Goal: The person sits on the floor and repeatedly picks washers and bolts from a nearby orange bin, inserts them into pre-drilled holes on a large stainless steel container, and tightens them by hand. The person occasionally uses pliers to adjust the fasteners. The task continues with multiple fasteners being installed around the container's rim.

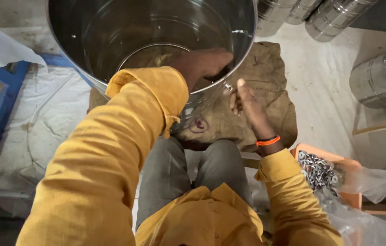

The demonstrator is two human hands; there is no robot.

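The big steel drum (152, 41) stands open-mouthed on a piece of brown sacking (266, 105) on the floor, right in front of the person's knees. Because the drum is light, round and shiny, it will likely want to rock or turn, so the firm hold should stay at the rim near the spot being worked, with the drum braced against the legs.

The left hand (204, 64) reaches over the rim, its fingers curled over the edge and down inside the wall. What they press on inside is hidden, so I cannot tell whether they hold anything more than the rim itself.

The right hand (250, 109) is outside the drum, just beside the wall and a little below the rim, fingers loosely half-open, its thumb up near a small metal fitting (227, 85) that sits on the outer wall. It looks to be touching or nearly touching the fitting; I cannot tell which. The fitting is best kept square to the wall, with the inside hand backing it from directly behind.

To the right, an orange tray (339, 159) holds a heap of small metal fasteners (318, 171), within easy reach.
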